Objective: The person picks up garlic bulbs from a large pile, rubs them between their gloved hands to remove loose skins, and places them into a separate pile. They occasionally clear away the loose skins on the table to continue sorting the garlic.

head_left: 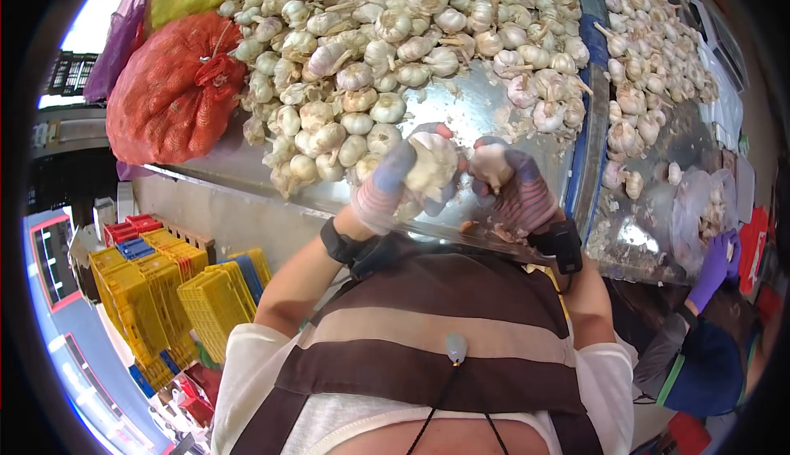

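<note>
Both of my hands wear striped gloves and are raised over the near edge of the metal table point(539, 155). My left hand point(391, 188) is wrapped round a pale garlic bulb point(432, 165). Close beside it on the right, my right hand point(522, 188) grips another garlic bulb point(491, 165) between thumb and fingers. The two bulbs are slightly apart. A large heap of garlic point(354, 52) spreads over the table beyond my hands. Small bits of peel point(506, 233) lie by the table edge under my right hand.
A full red net sack point(169, 93) sits at the left. Yellow crates point(136, 290) are stacked at lower left. Past a blue divider point(588, 118) lies more garlic point(650, 60). A co-worker's purple-gloved hand point(717, 262) is beside a plastic bag point(695, 208) at the right.
</note>
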